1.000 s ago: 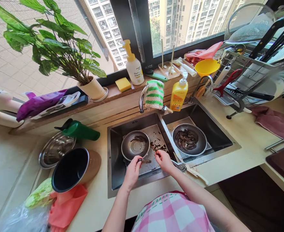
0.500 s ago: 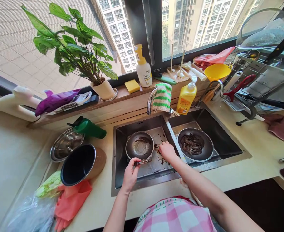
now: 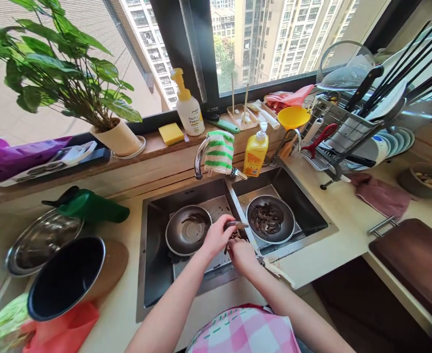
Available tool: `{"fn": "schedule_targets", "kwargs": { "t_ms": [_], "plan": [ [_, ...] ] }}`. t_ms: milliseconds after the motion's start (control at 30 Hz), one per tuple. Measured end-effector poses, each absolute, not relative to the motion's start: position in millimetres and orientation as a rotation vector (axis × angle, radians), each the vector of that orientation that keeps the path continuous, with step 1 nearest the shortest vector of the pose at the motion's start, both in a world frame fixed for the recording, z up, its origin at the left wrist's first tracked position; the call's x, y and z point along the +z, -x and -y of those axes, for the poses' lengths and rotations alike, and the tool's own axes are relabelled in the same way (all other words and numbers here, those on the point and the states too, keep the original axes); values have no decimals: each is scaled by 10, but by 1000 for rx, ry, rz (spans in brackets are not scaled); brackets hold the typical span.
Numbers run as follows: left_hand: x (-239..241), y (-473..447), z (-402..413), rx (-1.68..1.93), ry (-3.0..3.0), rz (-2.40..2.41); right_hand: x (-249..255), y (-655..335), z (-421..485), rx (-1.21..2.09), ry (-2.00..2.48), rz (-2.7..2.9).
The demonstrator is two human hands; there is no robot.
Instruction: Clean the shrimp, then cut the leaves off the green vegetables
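Note:
My left hand (image 3: 217, 236) is closed around a dark shrimp (image 3: 237, 224), whose end sticks out to the right over the sink. Close against it, my right hand (image 3: 242, 254) has its fingers pinched together; what they grip is mostly hidden. Both hands are above the left sink basin (image 3: 157, 264), near the divider. Behind my left hand, a round pan (image 3: 177, 235) in that basin holds a few shrimp. In the right basin, another pan (image 3: 289, 223) carries a heap of dark shrimp (image 3: 267, 218). Dark scraps lie on the left basin's floor.
A faucet (image 3: 198, 166) draped with a striped cloth (image 3: 218, 152) stands behind the divider, beside a yellow bottle (image 3: 256, 154). An inner pot (image 3: 68, 279) is on the left counter. At right are a dish rack (image 3: 333, 147) and a brown board (image 3: 414, 269).
My left hand has moved right with the shrimp, away from the left pan's front edge. My right hand has drawn back toward me, and the two hands now meet. The view has shifted right.

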State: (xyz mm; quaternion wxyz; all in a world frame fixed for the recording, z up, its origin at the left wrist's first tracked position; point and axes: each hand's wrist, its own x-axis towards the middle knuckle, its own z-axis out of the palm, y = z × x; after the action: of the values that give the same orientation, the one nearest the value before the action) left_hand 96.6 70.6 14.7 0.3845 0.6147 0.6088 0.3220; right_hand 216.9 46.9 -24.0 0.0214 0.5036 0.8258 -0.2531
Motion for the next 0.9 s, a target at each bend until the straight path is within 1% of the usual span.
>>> {"fn": "schedule_targets", "kwargs": {
  "t_ms": [67, 167, 300, 433, 567, 767, 900],
  "plan": [
    [141, -1245, -976, 766, -1545, -1477, -260, -2243, -452, -815, -1575, -2562],
    [-69, -1285, -1102, 725, -1523, -1589, -244, -2304, -479, -860, -1586, -2575],
    [-496, -647, -698, 664, -1386, -1864, -179, -2176, -640, -1027, -1642, -2686],
    [-860, 152, -142, 456, -1205, -2093, -225, -1803, -881, -864, -1597, -2579],
    [-1172, 643, 14, 260, -1141, -2194, -338, -1508, -982, -793, -1535, -2478],
    [-1547, 1022, -479, 93, -1299, -2168, -310, -1566, -795, -799, -1496, -2467],
    [-1765, 1174, -929, 19, -1444, -2102, -311, -1769, -623, -903, -1536, -2480]
  ]
}}
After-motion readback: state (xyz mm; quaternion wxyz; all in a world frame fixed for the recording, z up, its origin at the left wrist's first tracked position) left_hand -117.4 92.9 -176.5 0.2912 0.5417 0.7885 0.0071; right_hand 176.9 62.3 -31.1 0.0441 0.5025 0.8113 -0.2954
